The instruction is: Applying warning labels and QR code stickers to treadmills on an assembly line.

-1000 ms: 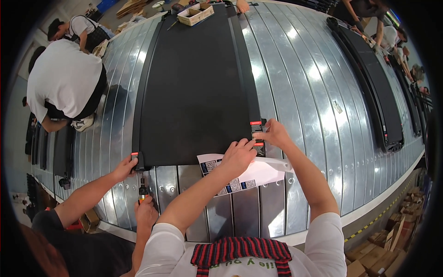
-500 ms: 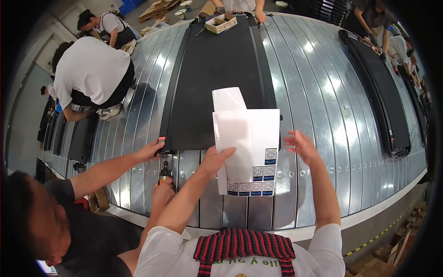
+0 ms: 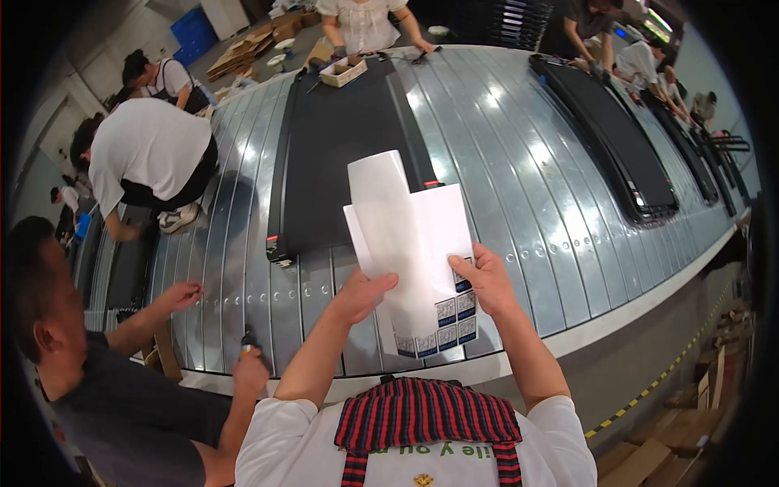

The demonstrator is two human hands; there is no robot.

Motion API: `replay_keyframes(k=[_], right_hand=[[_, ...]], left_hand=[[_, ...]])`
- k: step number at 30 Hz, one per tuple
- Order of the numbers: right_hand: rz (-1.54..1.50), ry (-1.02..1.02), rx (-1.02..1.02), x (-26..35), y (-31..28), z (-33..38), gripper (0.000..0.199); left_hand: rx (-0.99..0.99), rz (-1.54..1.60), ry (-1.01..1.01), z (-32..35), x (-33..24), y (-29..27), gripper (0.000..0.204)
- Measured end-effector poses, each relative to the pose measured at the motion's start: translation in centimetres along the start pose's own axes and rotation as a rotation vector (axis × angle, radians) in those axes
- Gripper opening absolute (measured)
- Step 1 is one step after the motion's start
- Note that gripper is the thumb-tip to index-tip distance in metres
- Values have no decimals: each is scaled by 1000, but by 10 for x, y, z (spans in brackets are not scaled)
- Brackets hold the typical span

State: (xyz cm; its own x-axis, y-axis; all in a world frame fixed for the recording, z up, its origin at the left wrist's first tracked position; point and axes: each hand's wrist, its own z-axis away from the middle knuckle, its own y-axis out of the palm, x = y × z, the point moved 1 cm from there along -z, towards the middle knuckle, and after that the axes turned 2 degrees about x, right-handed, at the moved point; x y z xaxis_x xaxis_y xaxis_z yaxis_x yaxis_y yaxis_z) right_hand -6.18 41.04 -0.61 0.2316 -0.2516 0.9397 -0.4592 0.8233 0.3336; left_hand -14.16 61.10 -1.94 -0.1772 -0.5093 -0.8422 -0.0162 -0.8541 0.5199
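In front of me I hold white sticker sheets [image 3: 438, 223], with dark blue-edged square labels along the lower right part. My left hand [image 3: 363, 297] grips their left edge, thumb on top and fingers behind. At their right edge my right hand [image 3: 484, 280] pinches the paper, thumb next to a label. One strip of paper curls up and stands out past the rest at the top. Beyond the sheets lies a long flat black treadmill deck [image 3: 341, 146], its near end partly hidden behind the paper.
A metal slatted conveyor [image 3: 535, 219] carries the deck and another black deck [image 3: 604, 138] at right. A co-worker at my left holds a dark hand tool [image 3: 248, 341]. A divided small box [image 3: 343, 71] rests on the deck's far end. Other people stand around the line.
My right hand has come in and taken hold of the sheets' right edge. The co-worker at left has drawn both hands and the tool back from the deck. The view has shifted.
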Motion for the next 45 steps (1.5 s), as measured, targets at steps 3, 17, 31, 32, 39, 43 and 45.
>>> replay_keyframes(k=[3,17,31,32,39,43,45], right_hand=[[226,-123,-124,3,-3,24,35],[202,-197,21,16,8,91,31],[47,-170,158,52,-60,103,17],[43,-173,162,54,-65,104,17],[86,-191,199,65,-87,104,10],[21,-240,61,71,-102,91,11],[-52,-319,-20,77,-100,88,12]], left_hand=[[160,194,-25,13,10,2,40],[405,201,54,43,26,55,43],[356,184,123,35,51,124,52],[355,180,135,35,53,126,55],[177,170,223,35,67,141,65],[-191,102,286,28,48,148,53],[-445,-22,349,28,45,135,42]])
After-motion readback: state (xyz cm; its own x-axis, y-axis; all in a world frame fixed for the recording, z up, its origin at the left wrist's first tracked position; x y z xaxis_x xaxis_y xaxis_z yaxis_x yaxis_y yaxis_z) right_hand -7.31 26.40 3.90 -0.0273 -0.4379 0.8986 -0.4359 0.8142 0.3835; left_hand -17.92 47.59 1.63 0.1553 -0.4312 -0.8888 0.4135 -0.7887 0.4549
